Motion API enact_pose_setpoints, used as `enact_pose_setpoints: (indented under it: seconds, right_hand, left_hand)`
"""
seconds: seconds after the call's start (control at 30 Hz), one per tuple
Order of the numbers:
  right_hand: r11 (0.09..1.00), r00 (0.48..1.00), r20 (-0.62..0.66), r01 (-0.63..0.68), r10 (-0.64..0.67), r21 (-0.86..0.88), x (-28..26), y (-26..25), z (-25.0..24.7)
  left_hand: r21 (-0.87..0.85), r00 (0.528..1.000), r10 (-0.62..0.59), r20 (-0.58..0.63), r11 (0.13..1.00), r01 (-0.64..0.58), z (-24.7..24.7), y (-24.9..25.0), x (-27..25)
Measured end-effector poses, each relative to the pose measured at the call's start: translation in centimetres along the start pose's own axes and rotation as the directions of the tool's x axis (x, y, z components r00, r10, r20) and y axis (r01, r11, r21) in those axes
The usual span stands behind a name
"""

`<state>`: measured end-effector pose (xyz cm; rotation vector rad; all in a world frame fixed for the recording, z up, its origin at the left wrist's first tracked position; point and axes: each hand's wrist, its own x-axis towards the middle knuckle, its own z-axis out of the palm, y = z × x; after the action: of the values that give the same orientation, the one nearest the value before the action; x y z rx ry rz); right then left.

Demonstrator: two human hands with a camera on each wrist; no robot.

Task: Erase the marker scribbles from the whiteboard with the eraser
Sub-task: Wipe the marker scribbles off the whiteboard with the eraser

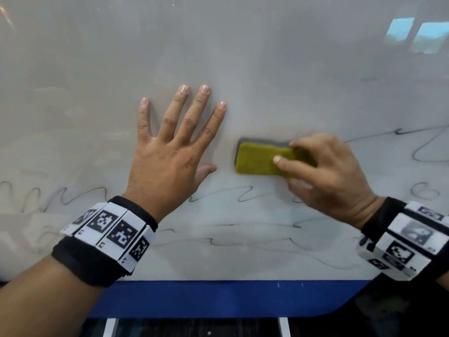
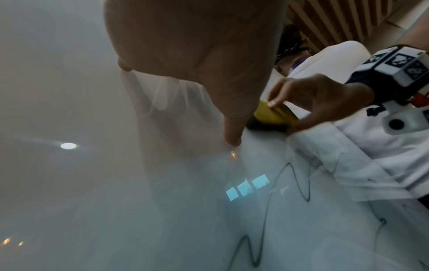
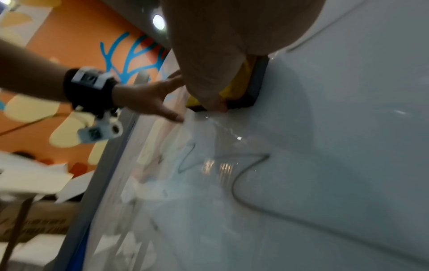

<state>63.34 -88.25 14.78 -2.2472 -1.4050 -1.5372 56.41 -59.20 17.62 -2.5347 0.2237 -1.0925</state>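
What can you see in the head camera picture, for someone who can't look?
The right hand holds a yellow eraser against the whiteboard, while the left hand lies flat with fingers spread. Black scribbles remain below and to the right.

A yellow-topped eraser (image 1: 261,161) with a dark felt base lay flat against the whiteboard (image 1: 243,57), gripped at its right end. Thin black marker scribbles (image 1: 245,194) waved across the board below the grip and looped to its right.
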Motion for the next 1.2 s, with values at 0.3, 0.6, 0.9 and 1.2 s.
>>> enact_pose_setpoints:
  seconds: [0.3, 0.6, 0.9, 1.2]
  right_hand:
    - [1.0, 0.999, 0.029, 0.026, -0.026, 0.015, -3.8, -4.6, 4.3]
    - [0.991, 0.987, -0.096, -0.126, 0.13, 0.048, -2.1, -4.0, 3.6]
    - [0.998, 0.999, 0.031, 0.018, -0.02, 0.061, -3.2, -7.4, 6.3]
    - [0.998, 0.998, 0.065, -0.009, 0.005, 0.057, -4.6, -10.8, 8.9]
  left_hand:
    - [-0.042, 0.998, -0.034, -0.053, 0.999, 0.032, 1.6, 0.3, -1.8]
    - [-0.052, 0.997, -0.042, -0.059, 0.998, 0.039, 4.3, -0.3, -5.1]
    - [-0.09, 0.994, -0.037, -0.103, 0.996, 0.028, 5.8, -0.7, -7.2]
    - [-0.092, 0.995, -0.037, -0.089, 0.995, 0.029, 7.3, -1.4, -9.6]
